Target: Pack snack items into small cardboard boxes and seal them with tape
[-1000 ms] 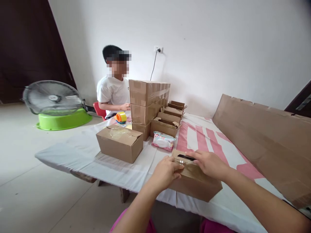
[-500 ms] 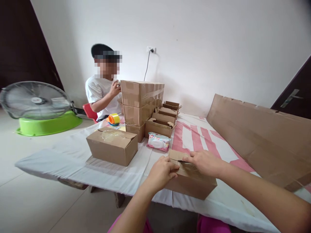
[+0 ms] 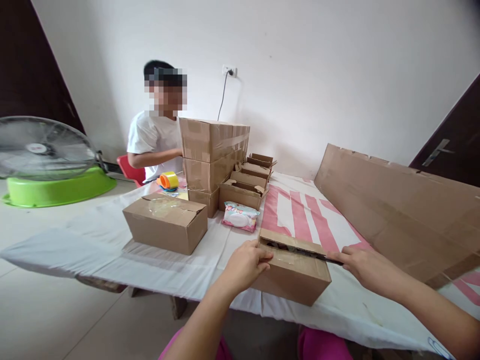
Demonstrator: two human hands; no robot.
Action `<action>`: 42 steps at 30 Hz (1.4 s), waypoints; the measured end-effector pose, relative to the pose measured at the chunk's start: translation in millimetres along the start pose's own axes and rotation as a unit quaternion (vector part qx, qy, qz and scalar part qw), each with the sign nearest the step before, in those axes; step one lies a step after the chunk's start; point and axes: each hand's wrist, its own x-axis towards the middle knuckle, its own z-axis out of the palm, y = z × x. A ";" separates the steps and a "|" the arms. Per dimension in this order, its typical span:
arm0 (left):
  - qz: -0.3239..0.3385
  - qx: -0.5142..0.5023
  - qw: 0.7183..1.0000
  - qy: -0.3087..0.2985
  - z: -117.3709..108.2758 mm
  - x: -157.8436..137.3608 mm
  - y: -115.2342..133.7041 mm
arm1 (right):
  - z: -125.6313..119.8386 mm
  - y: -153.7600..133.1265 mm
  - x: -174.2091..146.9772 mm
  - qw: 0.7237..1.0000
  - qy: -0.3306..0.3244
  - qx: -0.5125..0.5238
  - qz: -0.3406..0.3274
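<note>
A cardboard box (image 3: pixel 290 280) sits in front of me at the table's near edge, with a gap along its top seam between the flaps. My left hand (image 3: pixel 245 262) grips its left end, thumb and fingers curled over the top edge. Off the right end, my right hand (image 3: pixel 362 265) is closed around a thin, dark, knife-like tool (image 3: pixel 333 258). This tool points left, its tip at the right end of the gap; the hand covers its handle. The inside of the box is mostly hidden.
A taped box (image 3: pixel 165 227) lies to the left, and a wipes pack (image 3: pixel 240 216) farther back. Behind stand stacked boxes (image 3: pixel 198 167), opened boxes (image 3: pixel 240 194) and a tape roll (image 3: pixel 168 180). A person (image 3: pixel 155 142) sits beyond. A large cardboard sheet (image 3: pixel 393 215) leans at right.
My right hand has moved right, away from the top of the box to beyond its right end. The top seam now gapes along its length. The other person's raised hand has come down behind the stack.
</note>
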 end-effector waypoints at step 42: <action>-0.118 -0.245 0.960 0.062 36.3 30.7 -77.6 | 192.5 -45.5 -32.4 0.855 0.137 0.434 0.248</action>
